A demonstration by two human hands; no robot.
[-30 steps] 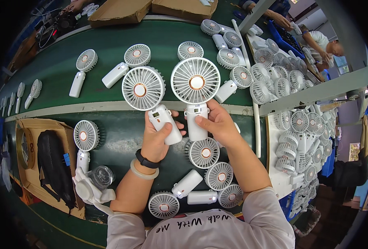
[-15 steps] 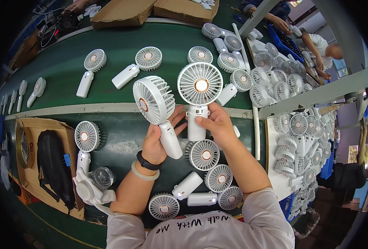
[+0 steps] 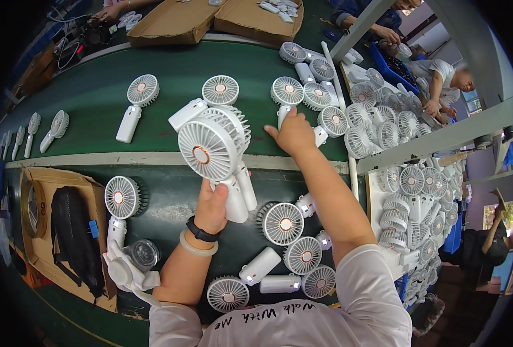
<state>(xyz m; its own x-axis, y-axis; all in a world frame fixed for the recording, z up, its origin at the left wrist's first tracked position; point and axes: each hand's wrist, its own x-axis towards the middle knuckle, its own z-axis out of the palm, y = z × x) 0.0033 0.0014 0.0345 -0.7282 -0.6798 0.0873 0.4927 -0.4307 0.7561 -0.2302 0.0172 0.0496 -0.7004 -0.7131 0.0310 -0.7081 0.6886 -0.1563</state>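
Green belt-like table (image 3: 94, 110) strewn with white handheld fans, ribbed round grilles, smooth plastic handles. Left hand (image 3: 213, 205) clenched around handles of two fans (image 3: 213, 144), held upright at centre. Right hand (image 3: 294, 133) reaches to 1 o'clock, fingers curled onto fan (image 3: 287, 92) lying there, not lifted. Sorted pile (image 3: 407, 179) at 3 o'clock; many loose.

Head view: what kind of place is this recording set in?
Probably a factory assembly line: a long dark green conveyor belt carries white plastic handheld fans, a heap of identical white fans lies at right, and other workers stand along the belt.
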